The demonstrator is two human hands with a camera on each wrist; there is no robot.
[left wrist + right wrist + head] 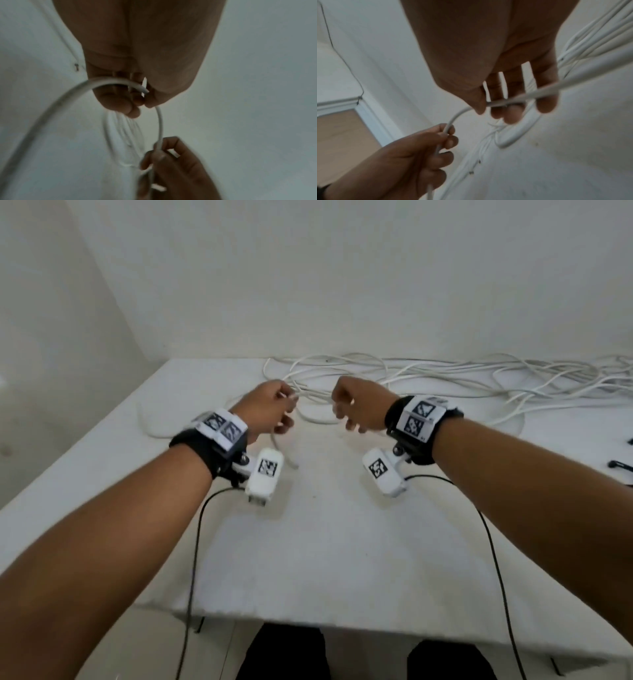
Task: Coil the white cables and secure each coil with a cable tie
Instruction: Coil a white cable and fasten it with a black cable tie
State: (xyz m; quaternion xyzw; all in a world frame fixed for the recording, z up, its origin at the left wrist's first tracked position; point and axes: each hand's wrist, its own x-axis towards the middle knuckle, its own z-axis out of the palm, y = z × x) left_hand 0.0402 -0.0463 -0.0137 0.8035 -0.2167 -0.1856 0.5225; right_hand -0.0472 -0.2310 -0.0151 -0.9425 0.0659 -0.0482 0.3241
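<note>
Both hands are hovering above the white tabletop [308,542], side by side and a little apart, each gripping the same white cable [160,125]. The left hand [270,412] is pinching it between thumb and curled fingers, with a short end of the cable curving out past the fingers [120,104] in the left wrist view. The right hand [359,409] is holding the cable a short way along — thumb pressing it against the curled fingers [546,104] — and from there it is running off toward the far right. Between the two hands the cable is bending in a short arc. Behind them, a loose tangle of cables [479,378] is lying spread along the far edge of the tabletop, next to the wall. At the right edge, some small dark items [620,465] are lying on the tabletop — too small to tell what they are.
</note>
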